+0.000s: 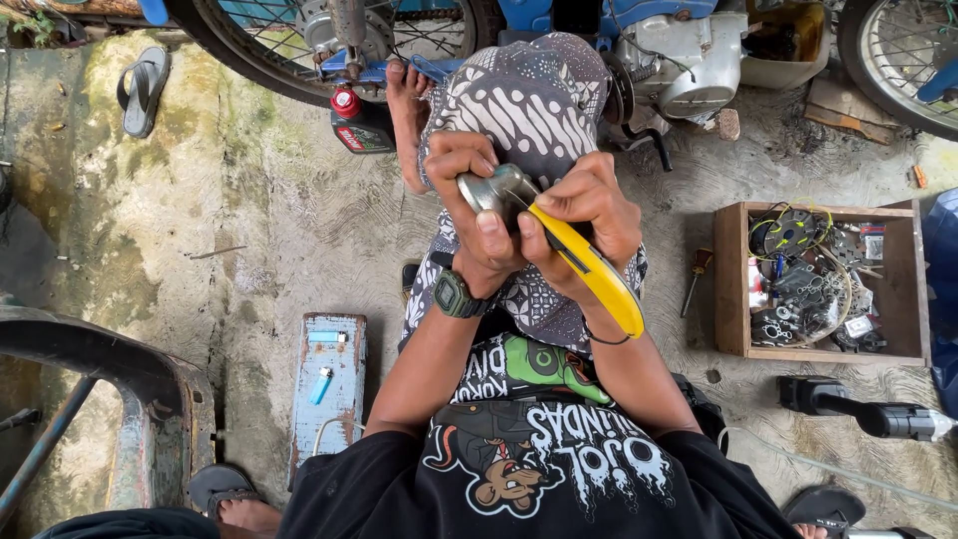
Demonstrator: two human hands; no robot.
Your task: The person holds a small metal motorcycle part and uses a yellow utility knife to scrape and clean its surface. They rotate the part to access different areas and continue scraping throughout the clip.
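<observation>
Head view: looks straight down on a seated person working over the lap, above a concrete floor (299,220).
Left hand (479,215): closed around a small round metal part (496,188); the thumb lies over its lower edge, and the grip turns the part's face toward the blade.
Metal part position: at the centre of the frame, raised above the patterned cloth (534,100) covering the knees, close to the eyes, apparently for fine work.
Right hand (589,215): closed on a yellow utility knife (594,274); the fingers pinch near the blade end, seemingly for control, and the handle trails toward 5 o'clock.
Blade contact: the tip meets the part at its 4 o'clock edge; the exact contact point is too small to tell.
Wristwatch (457,295): on the left wrist.
Wooden box (733,284): at 3 o'clock, within arm's reach, filled with small parts and wire.
Screwdriver (696,277): on the floor just beside the box's left wall.
Oil bottle (357,122): at 11 o'clock, lying beside the bare foot.
Motorcycle (689,60): across 12 o'clock, engine side toward the person.
Blue box (329,394): at 8 o'clock, with a lighter lying on top.
Black torch-like tool (868,411): at 4 o'clock on the floor.
</observation>
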